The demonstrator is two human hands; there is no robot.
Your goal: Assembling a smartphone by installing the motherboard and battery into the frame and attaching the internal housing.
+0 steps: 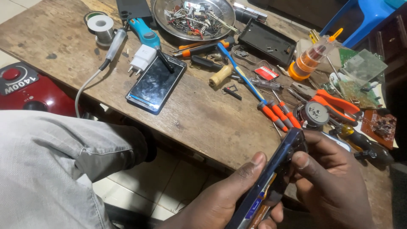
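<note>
Both my hands hold an opened dark-blue phone (275, 169) edge-up at the lower right, in front of the wooden table (199, 114). My left hand (220, 195) grips it from below with the thumb pressed along its edge. My right hand (330, 178) clasps the upper end, thumb on the frame. A second phone (156, 84) with a dark screen lies flat on the table. Several orange-handled screwdrivers (277, 113) lie just beyond my right hand.
A metal bowl (193, 17) of small parts, a black phone cover (271, 42), orange pliers (335, 104), a white charger plug (142, 58), a solder spool (101, 26) and circuit boards (360, 85) clutter the table. A red vacuum cleaner (29, 91) sits left; my grey-trousered knee (63, 152) is bottom left.
</note>
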